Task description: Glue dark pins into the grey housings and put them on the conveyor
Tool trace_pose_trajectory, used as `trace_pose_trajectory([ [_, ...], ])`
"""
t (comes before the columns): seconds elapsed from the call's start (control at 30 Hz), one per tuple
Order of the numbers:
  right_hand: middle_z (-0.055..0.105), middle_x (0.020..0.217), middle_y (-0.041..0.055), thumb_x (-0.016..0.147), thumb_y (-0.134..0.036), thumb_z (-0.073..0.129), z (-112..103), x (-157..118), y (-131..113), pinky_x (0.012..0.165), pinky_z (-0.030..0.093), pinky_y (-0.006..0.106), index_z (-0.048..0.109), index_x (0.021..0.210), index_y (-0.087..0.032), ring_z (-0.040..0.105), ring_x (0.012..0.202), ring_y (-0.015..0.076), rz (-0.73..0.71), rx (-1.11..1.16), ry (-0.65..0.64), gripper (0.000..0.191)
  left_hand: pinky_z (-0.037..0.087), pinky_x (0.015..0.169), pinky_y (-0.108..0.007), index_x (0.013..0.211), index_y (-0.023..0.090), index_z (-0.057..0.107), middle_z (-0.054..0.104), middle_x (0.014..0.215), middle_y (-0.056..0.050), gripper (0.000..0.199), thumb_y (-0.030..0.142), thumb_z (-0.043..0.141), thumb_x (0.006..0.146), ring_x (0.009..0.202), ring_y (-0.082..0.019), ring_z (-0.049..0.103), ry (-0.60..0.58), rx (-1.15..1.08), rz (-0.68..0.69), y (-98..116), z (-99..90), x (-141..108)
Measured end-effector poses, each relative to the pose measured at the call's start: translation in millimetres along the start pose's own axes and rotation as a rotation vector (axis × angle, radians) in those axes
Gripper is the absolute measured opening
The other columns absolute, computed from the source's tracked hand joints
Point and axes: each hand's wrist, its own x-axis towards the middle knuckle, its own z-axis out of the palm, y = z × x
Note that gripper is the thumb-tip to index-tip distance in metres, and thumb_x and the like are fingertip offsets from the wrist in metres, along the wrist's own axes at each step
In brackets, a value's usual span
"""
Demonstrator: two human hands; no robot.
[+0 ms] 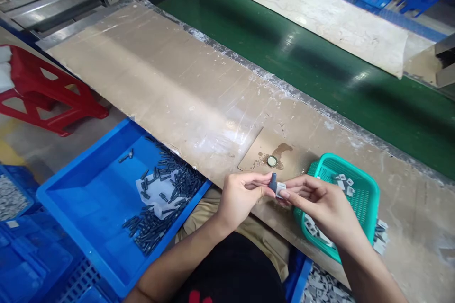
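Note:
My left hand (pixel 240 201) pinches a small dark part (pixel 273 181) that stands upright between its fingertips. Pressed against that part is a small light-grey piece (pixel 280 188), held by the fingers of my right hand (pixel 325 201). The two parts touch just above the table's front edge. Behind them a brown board (pixel 261 149) carries a small round cap (pixel 272 161) and a wet stain. A green basket (pixel 373 194) with light-grey pieces stands partly beneath my right hand. A blue tray (pixel 103 227) at the left holds many dark parts and a white sheet.
Beyond the brown table (pixel 170 80) runs a green conveyor belt (pixel 241 33) with a pale sheet (pixel 330 16) across its far edge. A red stool (pixel 46 85) stands at the left. Grey pieces fill a bin (pixel 323 289) below the table's front edge.

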Motion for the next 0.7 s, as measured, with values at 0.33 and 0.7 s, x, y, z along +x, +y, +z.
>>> trace_pose_trajectory([
  [0.33, 0.064, 0.117, 0.0105, 0.074, -0.049, 0.071, -22, 0, 32, 0.089, 0.048, 0.037, 0.061, 0.117, -0.025, 0.06, 0.107, 0.0258, -0.109, 0.196, -0.102, 0.05, 0.058, 0.077, -0.032, 0.093, 0.012, 0.071, 0.073, 0.083, -0.008, 0.035, 0.025, 0.081, 0.062, 0.077, -0.021, 0.069, -0.085, -0.039, -0.085, -5, 23.0, -3],
  [0.7, 0.065, 0.077, -0.0011, 0.053, -0.051, 0.084, -29, -10, 48, 0.087, 0.05, 0.037, 0.063, 0.085, -0.029, 0.066, 0.077, 0.0184, -0.274, 0.762, 0.063, 0.044, 0.056, 0.062, -0.023, 0.08, 0.018, 0.05, 0.066, 0.071, -0.001, 0.028, 0.017, 0.075, 0.068, 0.072, -0.018, 0.068, -0.006, 0.019, 0.114, 10, 33.7, -9],
])
